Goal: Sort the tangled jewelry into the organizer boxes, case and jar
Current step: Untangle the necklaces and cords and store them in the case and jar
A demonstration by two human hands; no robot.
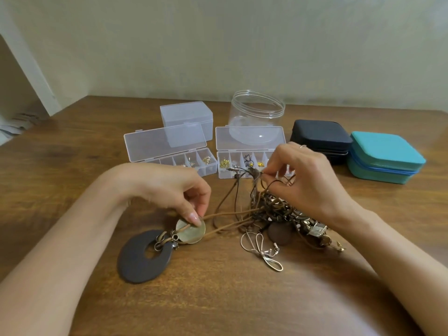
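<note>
Head view: left hand (pixel 169 187), nine o'clock of the tangle (pixel 281 209), pinches a cord (pixel 232 212) against the brass disc (pixel 194 232), while right hand (pixel 310 180), one o'clock, pinches knotted cords (pixel 255 174).

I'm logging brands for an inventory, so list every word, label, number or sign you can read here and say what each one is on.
None can be read.
The clear organizer boxes, jar, dark case and teal case show no print or label.
The brass disc shows only ridges, no lettering.
The papers at the left edge are too blurred to read.
</note>
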